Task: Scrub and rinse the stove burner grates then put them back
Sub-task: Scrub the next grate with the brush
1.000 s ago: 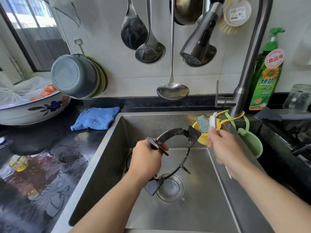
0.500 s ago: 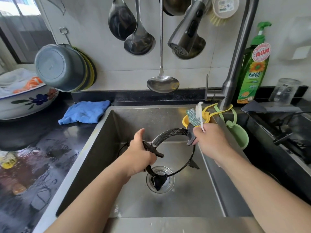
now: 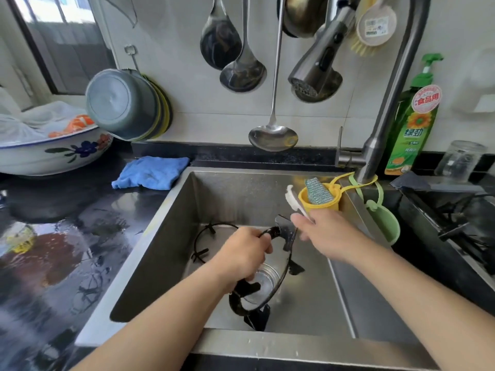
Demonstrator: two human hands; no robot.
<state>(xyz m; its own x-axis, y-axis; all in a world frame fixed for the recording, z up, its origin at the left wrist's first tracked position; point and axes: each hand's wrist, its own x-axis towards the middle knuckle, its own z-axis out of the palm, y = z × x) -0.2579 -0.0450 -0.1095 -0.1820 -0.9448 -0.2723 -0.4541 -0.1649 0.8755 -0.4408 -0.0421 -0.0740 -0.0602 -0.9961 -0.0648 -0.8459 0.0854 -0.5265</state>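
Observation:
My left hand grips the top of a black ring-shaped burner grate and holds it tilted over the drain of the steel sink. My right hand holds a white brush with its head pointing up and left, just above the grate's upper prong. A second black grate lies on the sink floor behind my left hand, partly hidden by it.
A yellow holder with a scouring pad and a green holder hang at the tap. Dish soap stands behind. Blue cloth and a flowered basin sit on the wet counter. The stove is at right.
My left hand shifted its grip along the grate, which turned and dropped lower over the drain. The brush in my right hand tipped to the left. A second grate has come into view.

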